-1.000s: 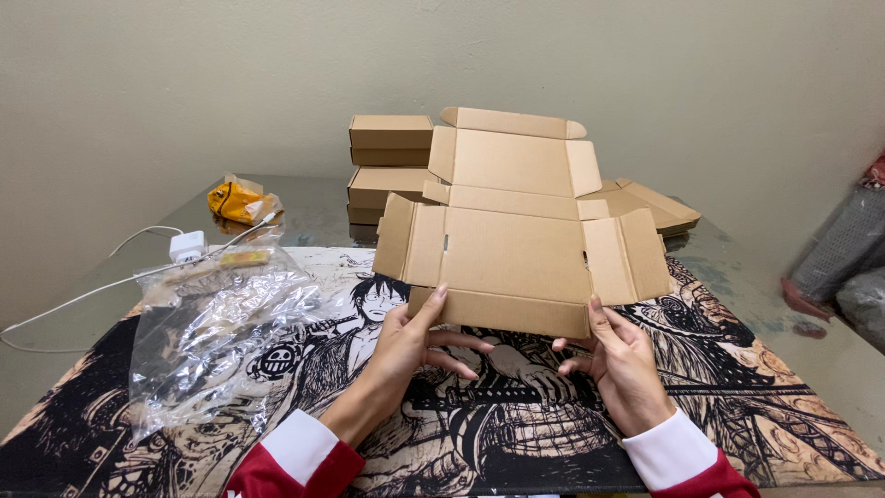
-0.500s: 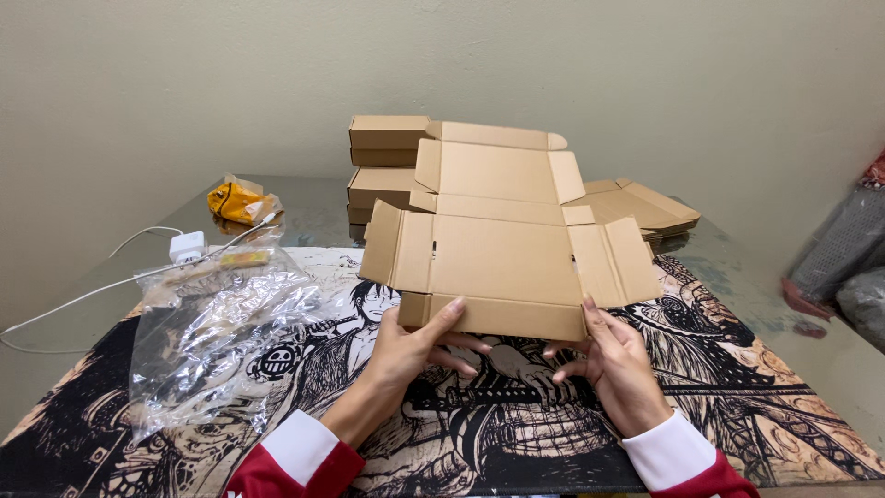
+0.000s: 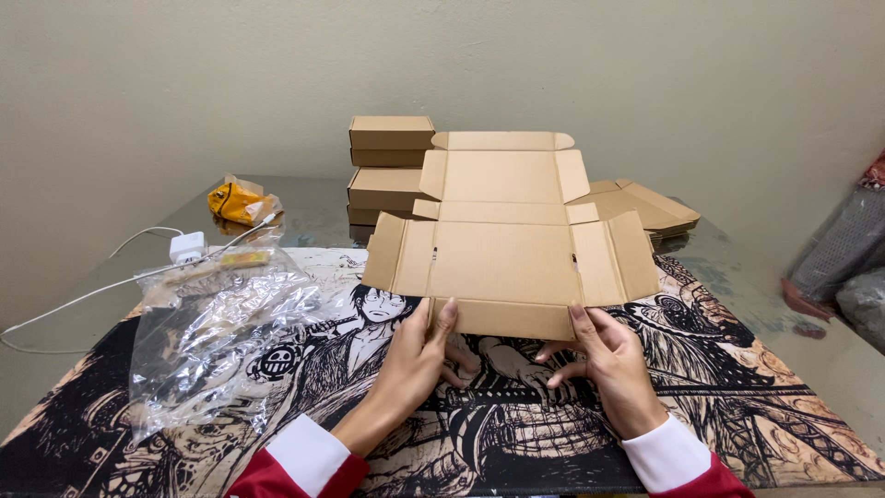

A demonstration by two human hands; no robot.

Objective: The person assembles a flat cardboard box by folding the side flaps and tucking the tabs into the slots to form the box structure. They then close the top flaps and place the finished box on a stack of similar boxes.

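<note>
An unfolded brown cardboard box blank (image 3: 502,254) with side flaps and a lid panel is held tilted above a printed black-and-tan mat (image 3: 737,369). My left hand (image 3: 419,355) grips its near edge at the left, thumb on top. My right hand (image 3: 608,364) grips the same edge at the right, thumb along the front flap. Both wrists wear red sleeves with white cuffs.
Folded brown boxes (image 3: 389,166) are stacked behind the blank, with flat blanks (image 3: 645,207) to the right. A crumpled clear plastic bag (image 3: 217,323) lies left on the mat. A white charger with cable (image 3: 187,246) and a yellow packet (image 3: 238,201) sit far left. Bagged items (image 3: 843,258) lie at the right edge.
The cardboard blank has shifted slightly left and tilted flatter toward me, with both hands still on its near edge.
</note>
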